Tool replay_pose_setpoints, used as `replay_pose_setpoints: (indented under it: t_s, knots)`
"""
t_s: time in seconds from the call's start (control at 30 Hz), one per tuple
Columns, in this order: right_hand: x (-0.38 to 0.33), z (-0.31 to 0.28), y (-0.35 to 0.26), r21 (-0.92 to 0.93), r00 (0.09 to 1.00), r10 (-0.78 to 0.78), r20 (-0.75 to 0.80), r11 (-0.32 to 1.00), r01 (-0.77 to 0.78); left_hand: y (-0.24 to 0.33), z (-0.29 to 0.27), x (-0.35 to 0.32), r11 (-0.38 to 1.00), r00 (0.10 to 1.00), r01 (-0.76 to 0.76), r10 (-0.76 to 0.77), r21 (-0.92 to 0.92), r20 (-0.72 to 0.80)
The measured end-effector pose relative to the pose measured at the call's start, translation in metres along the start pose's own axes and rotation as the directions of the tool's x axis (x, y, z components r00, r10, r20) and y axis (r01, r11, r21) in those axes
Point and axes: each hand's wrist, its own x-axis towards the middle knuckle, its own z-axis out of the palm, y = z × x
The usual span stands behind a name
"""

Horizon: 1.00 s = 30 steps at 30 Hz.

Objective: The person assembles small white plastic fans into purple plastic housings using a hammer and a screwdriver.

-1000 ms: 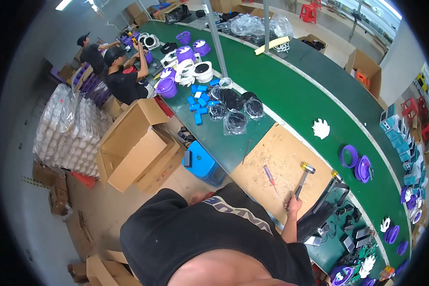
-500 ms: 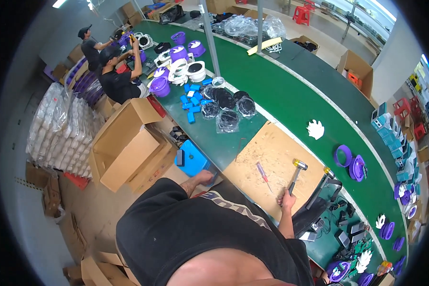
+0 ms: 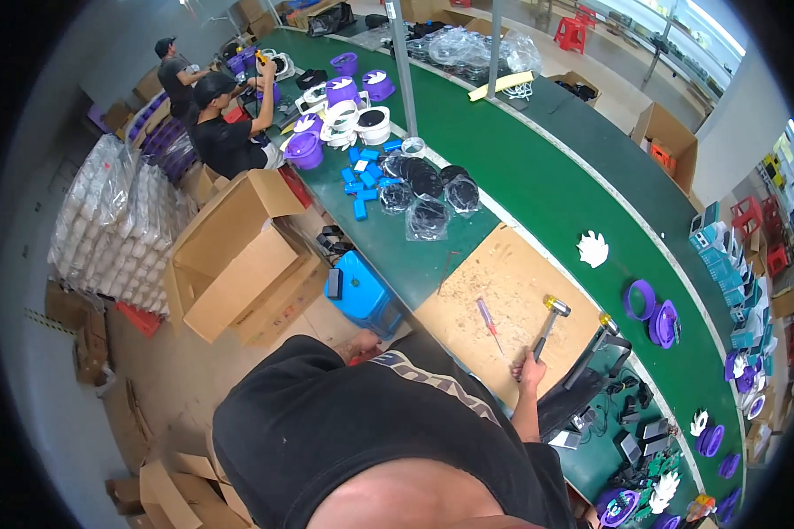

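Two bare hands: the right hand (image 3: 529, 367) and the left hand (image 3: 362, 342) were both in view, well apart.
Right fingers: they were wrapped around the dark handle of a hammer (image 3: 545, 338).
Hammer position: it was over the cardboard sheet (image 3: 516, 273), its yellow-and-silver head pointing away from the person; whether that head touched the sheet could not be told.
Left fingers: they were too small and blurred to tell whether they were spread or pressed together; the hand was just beside a blue stool (image 3: 362, 286), near the edge of the black shirt (image 3: 362, 441).
Stool top: it bore a small black box (image 3: 334, 283).
Screwdriver (image 3: 487, 319): it lay on the sheet, left of the hammer, its shaft pointing toward the person.
Counter (image 3: 388, 257): it was green and carried the sheet, with blue blocks (image 3: 360, 208) and bagged black discs (image 3: 426, 214) farther off to the left.
Green belt (image 3: 556, 189): beyond the sheet, it carried a white toothed piece (image 3: 593, 249) and a purple ring (image 3: 640, 300).
Floor side: an open cardboard box (image 3: 238, 282) stood left of the stool.
Co-workers: two people (image 3: 225, 141) in dark tops were working at the far left.
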Motion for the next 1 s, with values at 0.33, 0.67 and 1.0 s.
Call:
replay_pose_setpoints:
  t_s: [0.33,0.67,1.0]
  knots:
    - [0.000,-0.002,0.002,0.013,1.000,-0.014,-0.007,1.000,0.014,0.062,0.009,-0.015,0.998,0.998,-0.001,0.005,-0.062,0.062]
    - [0.001,0.001,0.001,-0.036,0.999,-0.024,-0.024,0.999,0.023,0.041,0.014,-0.007,0.996,0.994,0.055,-0.048,-0.071,0.099]
    - [0.003,-0.001,0.003,-0.017,1.000,-0.023,-0.014,1.000,0.023,0.046,0.014,-0.009,0.996,0.995,0.064,-0.059,-0.057,0.079]
